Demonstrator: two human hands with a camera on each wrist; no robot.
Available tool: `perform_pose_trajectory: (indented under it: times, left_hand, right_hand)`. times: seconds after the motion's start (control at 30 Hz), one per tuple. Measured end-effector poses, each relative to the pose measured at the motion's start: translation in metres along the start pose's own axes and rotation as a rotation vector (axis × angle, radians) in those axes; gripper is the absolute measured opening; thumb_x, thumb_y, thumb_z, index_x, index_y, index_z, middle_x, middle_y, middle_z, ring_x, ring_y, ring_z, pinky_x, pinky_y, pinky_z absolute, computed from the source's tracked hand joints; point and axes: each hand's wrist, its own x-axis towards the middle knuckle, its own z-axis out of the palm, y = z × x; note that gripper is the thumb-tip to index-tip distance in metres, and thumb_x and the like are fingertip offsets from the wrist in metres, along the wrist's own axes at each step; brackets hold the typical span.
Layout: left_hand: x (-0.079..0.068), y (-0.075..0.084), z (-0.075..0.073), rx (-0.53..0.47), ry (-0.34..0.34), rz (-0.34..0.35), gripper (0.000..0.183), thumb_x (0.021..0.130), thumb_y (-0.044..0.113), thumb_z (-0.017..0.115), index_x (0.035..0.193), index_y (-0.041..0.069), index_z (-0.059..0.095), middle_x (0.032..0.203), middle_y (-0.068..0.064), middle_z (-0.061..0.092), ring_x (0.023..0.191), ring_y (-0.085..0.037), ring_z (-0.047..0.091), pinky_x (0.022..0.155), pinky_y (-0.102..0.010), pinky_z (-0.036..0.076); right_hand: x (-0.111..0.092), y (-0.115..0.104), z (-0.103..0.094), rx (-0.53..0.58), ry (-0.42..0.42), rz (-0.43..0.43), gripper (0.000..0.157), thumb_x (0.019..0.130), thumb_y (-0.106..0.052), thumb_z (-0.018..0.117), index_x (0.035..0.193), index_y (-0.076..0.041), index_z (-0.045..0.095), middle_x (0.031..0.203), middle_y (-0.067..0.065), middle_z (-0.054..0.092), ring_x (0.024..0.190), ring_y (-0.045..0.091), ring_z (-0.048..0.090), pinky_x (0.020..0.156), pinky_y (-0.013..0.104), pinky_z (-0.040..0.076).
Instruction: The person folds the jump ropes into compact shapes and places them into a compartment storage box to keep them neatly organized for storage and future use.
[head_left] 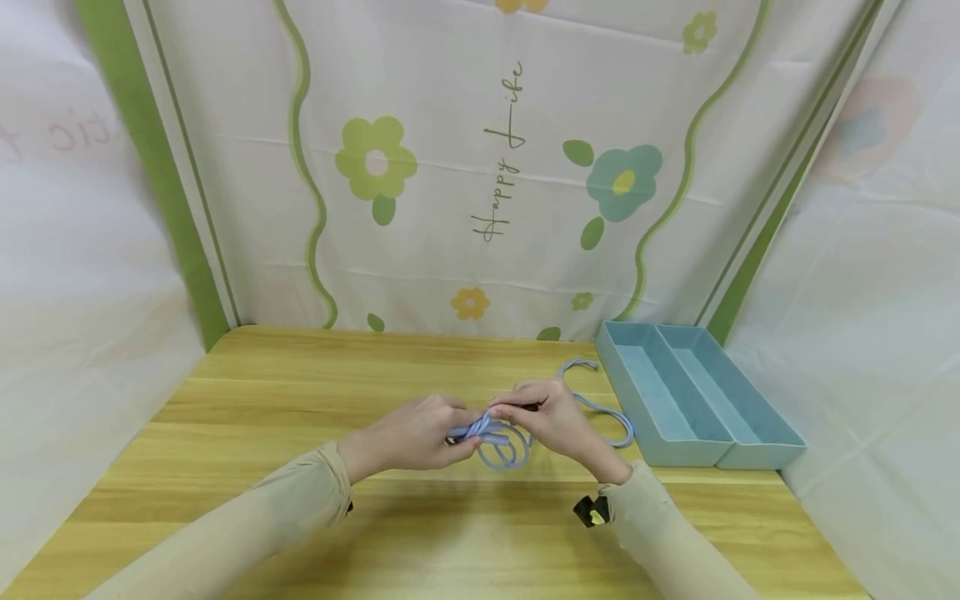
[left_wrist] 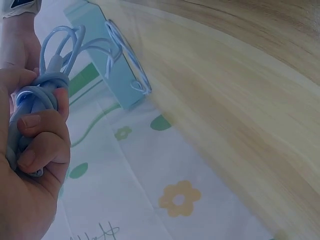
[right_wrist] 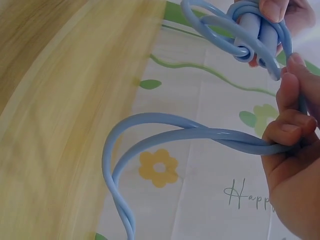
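Observation:
A light blue skipping rope (head_left: 504,460) is held between both hands above the table. My left hand (head_left: 426,433) grips its bundled handles, its fingers curled round them in the left wrist view. Turns of cord (left_wrist: 44,90) wrap round the bundle. Two tubular handle ends (right_wrist: 249,32) stick out side by side in the right wrist view, with loops of cord beside them. My right hand (head_left: 551,418) pinches the cord close to the wraps, between thumb and finger. From its curled fingers a doubled, twisted length of cord (right_wrist: 150,119) trails away.
A light blue tray (head_left: 637,400) with two long compartments stands at the right of the wooden table (head_left: 262,400). The rope's loose tail (head_left: 621,427) lies beside its left wall. White fabric with printed flowers (head_left: 450,208) hangs behind the table and at both sides.

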Motion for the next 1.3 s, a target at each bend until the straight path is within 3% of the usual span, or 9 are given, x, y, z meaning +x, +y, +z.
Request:
perform_pose_trajectory:
  times: [0.13,0.33,0.53,0.8,0.97,1.13,1.3]
  left_hand:
    - [0.000,-0.001,0.000,0.006,0.041,0.019,0.029,0.093,0.018,0.065,0.114,-0.001,0.070,0.078,0.003,0.062,0.053,0.006,0.043,0.045,-0.007,0.035]
    - [0.001,-0.001,0.001,0.014,0.090,0.068,0.031,0.092,0.017,0.066,0.115,-0.003,0.069,0.076,0.004,0.060,0.053,0.007,0.042,0.045,-0.006,0.034]
    - [0.001,0.003,-0.005,0.018,0.114,0.103,0.039,0.092,0.016,0.067,0.124,-0.005,0.064,0.073,0.006,0.058,0.053,0.007,0.041,0.046,-0.006,0.034]
    - [-0.003,0.004,-0.005,0.019,0.111,0.095,0.037,0.091,0.016,0.069,0.123,-0.002,0.066,0.073,0.006,0.056,0.052,0.007,0.040,0.045,-0.006,0.033]
    - [-0.005,0.002,-0.004,0.015,0.112,0.087,0.042,0.091,0.016,0.069,0.126,-0.006,0.063,0.077,0.002,0.062,0.054,0.006,0.044,0.047,-0.006,0.035]
    - [-0.005,0.002,-0.003,0.060,0.122,0.102,0.044,0.091,0.016,0.069,0.127,-0.007,0.062,0.080,0.000,0.064,0.055,0.005,0.046,0.049,-0.005,0.036]
    - [-0.005,0.002,-0.002,0.126,0.132,0.129,0.047,0.090,0.018,0.071,0.129,-0.005,0.061,0.078,0.001,0.062,0.054,0.006,0.044,0.049,-0.005,0.034]
  right_hand:
    - [-0.001,0.003,-0.001,0.028,0.008,0.008,0.013,0.084,0.015,0.068,0.094,0.010,0.074,0.079,0.015,0.070,0.053,0.025,0.051,0.050,0.022,0.041]
    - [-0.009,0.030,-0.008,-0.045,-0.053,0.004,0.020,0.092,-0.001,0.066,0.111,-0.001,0.075,0.090,0.007,0.063,0.064,0.012,0.045,0.054,0.024,0.040]
    - [-0.008,0.034,-0.016,-0.069,-0.141,-0.044,0.031,0.095,0.003,0.061,0.124,-0.006,0.070,0.100,0.005,0.060,0.069,0.012,0.043,0.057,0.026,0.039]
    - [-0.012,0.031,-0.018,-0.106,-0.262,0.046,0.034,0.100,-0.002,0.056,0.132,-0.008,0.064,0.113,0.002,0.055,0.084,0.015,0.046,0.068,0.029,0.042]
    - [-0.011,0.033,-0.013,-0.138,-0.233,0.052,0.031,0.099,0.001,0.055,0.127,-0.006,0.067,0.102,-0.002,0.058,0.077,0.012,0.047,0.065,0.027,0.042]
    - [-0.011,0.034,-0.008,-0.112,-0.167,0.057,0.028,0.096,0.009,0.055,0.116,-0.002,0.071,0.087,0.003,0.059,0.068,0.012,0.044,0.059,0.026,0.040]
    - [-0.006,0.021,-0.007,-0.069,-0.131,0.096,0.024,0.096,0.010,0.054,0.101,-0.003,0.073,0.078,0.006,0.055,0.059,0.012,0.039,0.054,0.025,0.037]
